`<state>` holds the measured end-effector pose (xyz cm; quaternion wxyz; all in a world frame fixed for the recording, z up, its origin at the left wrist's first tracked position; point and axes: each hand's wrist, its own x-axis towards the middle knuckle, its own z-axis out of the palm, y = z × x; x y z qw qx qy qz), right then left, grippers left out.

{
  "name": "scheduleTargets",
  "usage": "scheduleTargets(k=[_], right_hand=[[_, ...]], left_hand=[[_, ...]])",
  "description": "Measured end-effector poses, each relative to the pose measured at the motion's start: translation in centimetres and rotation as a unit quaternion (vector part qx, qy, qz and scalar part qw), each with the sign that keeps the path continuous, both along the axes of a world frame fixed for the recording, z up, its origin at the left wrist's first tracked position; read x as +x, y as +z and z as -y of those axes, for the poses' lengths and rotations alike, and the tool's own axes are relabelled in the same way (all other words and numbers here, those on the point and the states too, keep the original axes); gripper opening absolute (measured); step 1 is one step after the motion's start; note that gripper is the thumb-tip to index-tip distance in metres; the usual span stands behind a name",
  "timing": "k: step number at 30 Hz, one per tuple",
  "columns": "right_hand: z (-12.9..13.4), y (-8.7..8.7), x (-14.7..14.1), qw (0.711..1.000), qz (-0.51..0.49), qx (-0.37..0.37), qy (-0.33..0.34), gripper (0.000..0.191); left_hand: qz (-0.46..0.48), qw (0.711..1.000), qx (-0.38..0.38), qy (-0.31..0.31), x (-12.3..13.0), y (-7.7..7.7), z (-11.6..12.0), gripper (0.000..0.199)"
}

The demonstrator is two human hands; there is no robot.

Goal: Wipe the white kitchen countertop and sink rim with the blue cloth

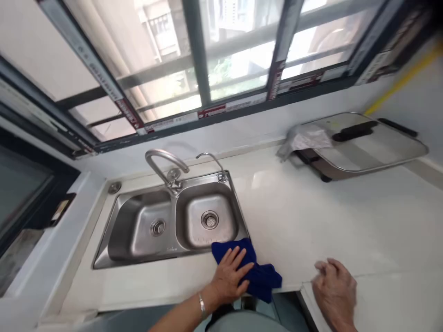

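A dark blue cloth [265,279] lies crumpled over the front right corner of the sink and the counter's front edge. My left hand [230,275] presses flat on it, fingers stretched out and a little apart, with a bracelet on the wrist. The steel double sink [173,216] has two basins, each with a drain. To the right, my right hand [334,290] is over the white counter [294,221], slightly blurred. Its fingers are curled in, with nothing seen in them.
A curved tap [166,159] and a thinner spout [211,159] rise behind the sink. At the back right stands a wide electric pan with a glass lid [374,143], a grey cloth [306,138] draped on its left corner. Windows [204,60] run along the back.
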<state>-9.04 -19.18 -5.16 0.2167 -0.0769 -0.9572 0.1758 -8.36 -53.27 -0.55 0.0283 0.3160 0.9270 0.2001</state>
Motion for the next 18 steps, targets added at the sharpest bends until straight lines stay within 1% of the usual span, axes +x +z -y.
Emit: scheduleTargets(k=[2, 3, 6, 8, 10, 12, 15, 18], right_hand=[[0.3, 0.1, -0.1, 1.000, -0.014, -0.020, -0.002, 0.022], [0.3, 0.1, -0.2, 0.999, -0.022, -0.037, -0.006, 0.022], [0.4, 0.2, -0.3, 0.994, -0.055, -0.096, -0.021, 0.025], [0.3, 0.0, -0.3, 0.989, -0.066, -0.125, -0.031, 0.027], [0.1, -0.4, -0.2, 0.987, -0.064, -0.142, -0.031, 0.027], [-0.1, -1.1, -0.2, 0.988, -0.062, -0.142, -0.021, 0.025], [-0.2, -1.9, -0.2, 0.990, -0.074, -0.120, 0.005, 0.022], [-0.1, -2.5, -0.2, 0.991, -0.083, -0.103, 0.008, 0.023]], left_hand=[[-0.006, 0.999, 0.005, -0.035, -1.6, -0.2, -3.1, 0.064], [-0.009, 0.999, 0.007, -0.043, -2.4, -0.3, -4.6, 0.064], [-0.022, 0.999, 0.006, -0.034, -4.9, -0.8, -8.1, 0.064], [-0.030, 0.999, -0.001, -0.020, -6.7, -1.1, -9.5, 0.065], [-0.039, 0.999, -0.012, -0.008, -8.6, -1.3, -10.2, 0.066], [-0.049, 0.998, -0.023, 0.011, -10.5, -1.4, -10.4, 0.065], [-0.070, 0.995, -0.040, 0.051, -13.5, -1.5, -10.2, 0.061], [-0.087, 0.992, -0.050, 0.077, -16.6, -1.6, -9.8, 0.059]])
